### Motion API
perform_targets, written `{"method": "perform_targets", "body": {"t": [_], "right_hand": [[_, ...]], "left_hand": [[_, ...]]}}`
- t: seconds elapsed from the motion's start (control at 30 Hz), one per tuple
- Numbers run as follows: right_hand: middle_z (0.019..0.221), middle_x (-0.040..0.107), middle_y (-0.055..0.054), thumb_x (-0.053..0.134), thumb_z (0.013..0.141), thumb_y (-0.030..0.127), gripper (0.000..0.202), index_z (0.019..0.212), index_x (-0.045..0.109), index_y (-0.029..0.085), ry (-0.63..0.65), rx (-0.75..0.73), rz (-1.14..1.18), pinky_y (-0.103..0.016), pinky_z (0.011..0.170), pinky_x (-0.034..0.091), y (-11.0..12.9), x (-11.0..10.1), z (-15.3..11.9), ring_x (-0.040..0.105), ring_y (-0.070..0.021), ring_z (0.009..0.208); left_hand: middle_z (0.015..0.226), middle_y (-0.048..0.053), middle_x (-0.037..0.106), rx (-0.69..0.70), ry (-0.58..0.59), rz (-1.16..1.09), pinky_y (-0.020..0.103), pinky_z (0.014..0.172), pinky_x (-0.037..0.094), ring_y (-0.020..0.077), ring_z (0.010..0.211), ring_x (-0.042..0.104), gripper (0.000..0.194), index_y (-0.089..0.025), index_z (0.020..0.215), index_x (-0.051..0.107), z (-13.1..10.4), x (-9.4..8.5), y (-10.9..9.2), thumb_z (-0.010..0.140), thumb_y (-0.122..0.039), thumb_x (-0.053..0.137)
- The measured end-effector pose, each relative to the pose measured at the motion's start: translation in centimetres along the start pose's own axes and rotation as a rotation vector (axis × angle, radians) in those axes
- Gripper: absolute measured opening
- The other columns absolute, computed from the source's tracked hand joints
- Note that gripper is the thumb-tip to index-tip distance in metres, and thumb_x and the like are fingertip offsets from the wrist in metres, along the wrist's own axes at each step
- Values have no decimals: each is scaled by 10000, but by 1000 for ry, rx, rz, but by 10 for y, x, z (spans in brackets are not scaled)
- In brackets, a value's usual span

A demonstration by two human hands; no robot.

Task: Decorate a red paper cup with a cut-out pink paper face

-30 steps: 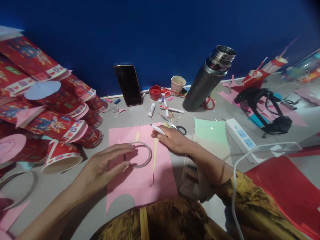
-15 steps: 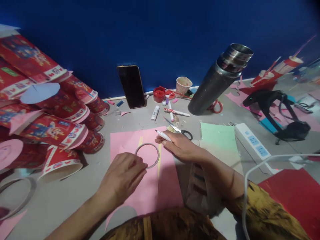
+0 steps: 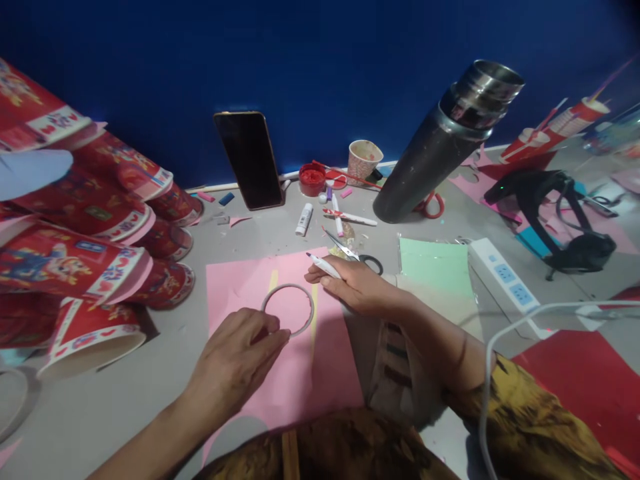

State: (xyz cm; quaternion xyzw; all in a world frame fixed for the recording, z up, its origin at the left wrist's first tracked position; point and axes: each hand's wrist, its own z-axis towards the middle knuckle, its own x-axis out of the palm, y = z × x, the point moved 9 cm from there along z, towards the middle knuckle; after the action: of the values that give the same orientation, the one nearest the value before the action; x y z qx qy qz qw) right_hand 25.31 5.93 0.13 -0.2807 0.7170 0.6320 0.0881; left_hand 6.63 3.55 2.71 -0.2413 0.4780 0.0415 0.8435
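Observation:
A grey ring (image 3: 312, 313) lies on the pink sheet (image 3: 320, 380), between two pale yellow strips on the paper. My left hand (image 3: 245, 350) is closed on the ring's lower left edge, thumb and fingers pinching it. To the right, my right hand (image 3: 355, 283) rests at the sheet's edge and holds a white marker (image 3: 326, 267) between thumb and fingers, its dark tip pointing up and left. Scissors (image 3: 370, 264) with black handles lie just beyond that hand, partly covered by it.
Stacked red paper cups (image 3: 75, 267) crowd the left. A phone (image 3: 253, 160) leans on the blue wall. A dark flask (image 3: 430, 153) stands behind the right hand. Glue stick (image 3: 304, 220), green sheet (image 3: 435, 263), power strip (image 3: 505, 283) and white cable (image 3: 493, 373) are also around.
The view has shifted slightly, so the cups and phone sit further left and the flask looks larger. Both hands keep their holds on ring and marker.

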Motion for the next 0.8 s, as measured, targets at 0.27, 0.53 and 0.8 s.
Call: {"method": "perform_targets", "body": {"t": [0.27, 0.53, 0.8], "right_hand": [[1347, 723, -98, 468, 1078, 372, 345, 1366, 591, 227, 4, -21, -8, -466, 1084, 477, 1, -1, 0, 667, -287, 1274], [1346, 719, -108, 459, 1090, 438, 381, 1379, 595, 229, -9, -26, -13, -468, 1082, 478, 3, -1, -2, 663, -287, 1274], [1339, 719, -121, 445, 1094, 441, 379, 1347, 606, 210, -8, -50, -14, -465, 1072, 478, 7, -2, -3, 666, -285, 1259]], "left_hand": [[918, 42, 695, -28, 22, -20, 294, 689, 523, 182, 826, 633, 210, -263, 1141, 717, 1, -1, 1, 989, -139, 642], [970, 63, 719, -46, 40, 38, 314, 753, 554, 191, 866, 673, 76, -196, 1046, 662, -2, -1, 1, 992, -144, 650], [926, 46, 719, -25, 61, 80, 285, 719, 521, 173, 827, 656, 93, -199, 1014, 646, -1, -2, -2, 993, -110, 628]]}}
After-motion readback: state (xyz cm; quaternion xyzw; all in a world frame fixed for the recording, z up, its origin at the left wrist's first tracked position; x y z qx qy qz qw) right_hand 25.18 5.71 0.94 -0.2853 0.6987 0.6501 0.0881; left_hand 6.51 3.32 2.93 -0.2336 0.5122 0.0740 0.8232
